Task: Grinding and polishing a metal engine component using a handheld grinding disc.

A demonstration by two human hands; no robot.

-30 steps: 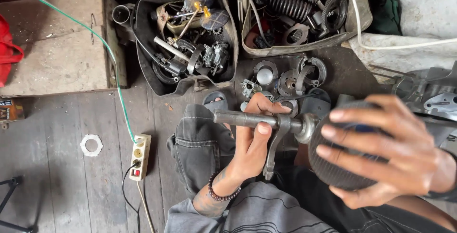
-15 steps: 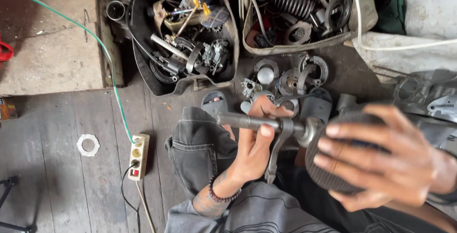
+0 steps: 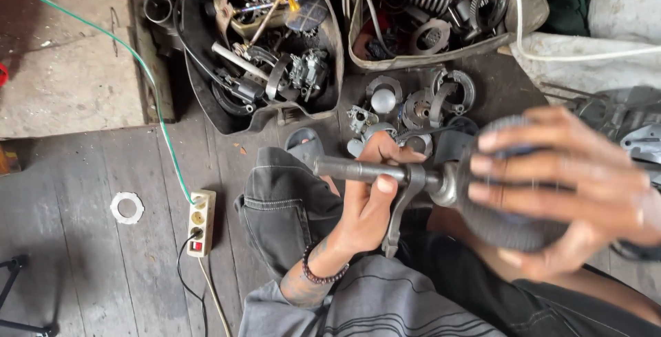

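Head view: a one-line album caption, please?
Left hand grips grey steel shaft; right hand cups its dark round end.

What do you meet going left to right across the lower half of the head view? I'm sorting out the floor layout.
White ring → power strip → left hand gripping the metal shaft → right hand wrapped around the dark round part.

A single head-worn camera looks almost straight down, close over the person's lap and both hands. Farther off, at the top edge, it takes in the plank floor (image 3: pixel 103 254) and the parts bins (image 3: pixel 206 96).
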